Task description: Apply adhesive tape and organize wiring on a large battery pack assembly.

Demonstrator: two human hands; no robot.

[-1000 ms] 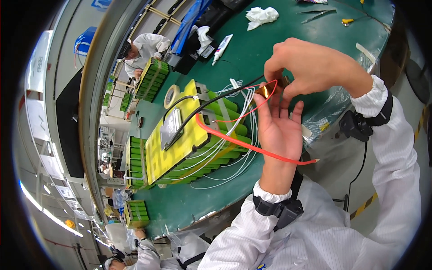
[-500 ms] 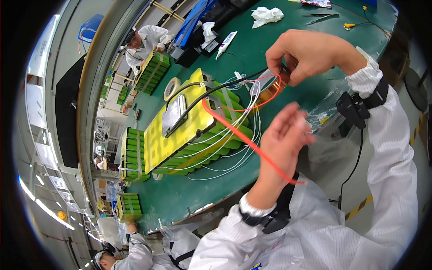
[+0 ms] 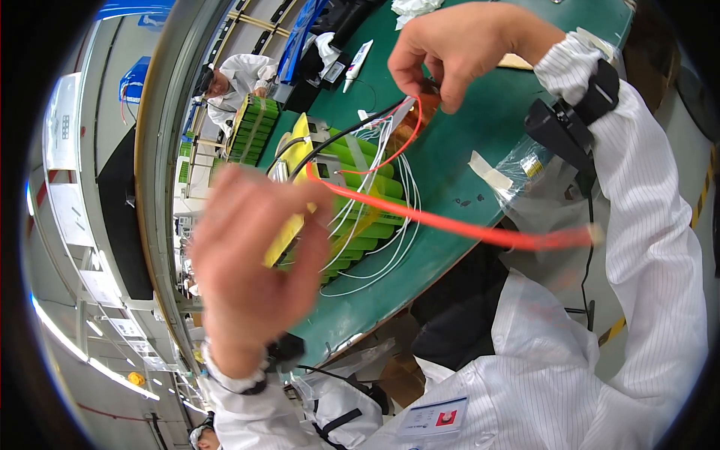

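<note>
The right hand (image 3: 465,45) is pinched, thumb against fingertips, on a strip of amber film (image 3: 427,111) at the far ends of the black lead (image 3: 352,132) and the thin red wire (image 3: 405,148); exactly which ends lie inside that pinch is hidden. The left hand (image 3: 255,255) is blurred in front of the pack (image 3: 386,187), half spread, its thumb parted from the fingers; nothing can be seen in it.

The pack rests on the green table (image 3: 454,180), its yellow top (image 3: 298,129) partly behind the left hand. White wires (image 3: 385,133) loop down its near side, and the thick red lead (image 3: 450,222) reaches well past the table edge, tip loose.

To do this well, I would hold the pinch steady so the film lies flat round the ends, without creases or stray strands. The white wires are best eased clear first, so that none gets caught under a turn. That loose red tip deserves the most care (I would treat the pack as live): keep it well apart from the black lead and any bare metal. With 2 hands so near these leads, it seems wiser to touch insulation only, and never tug at the joints.
</note>
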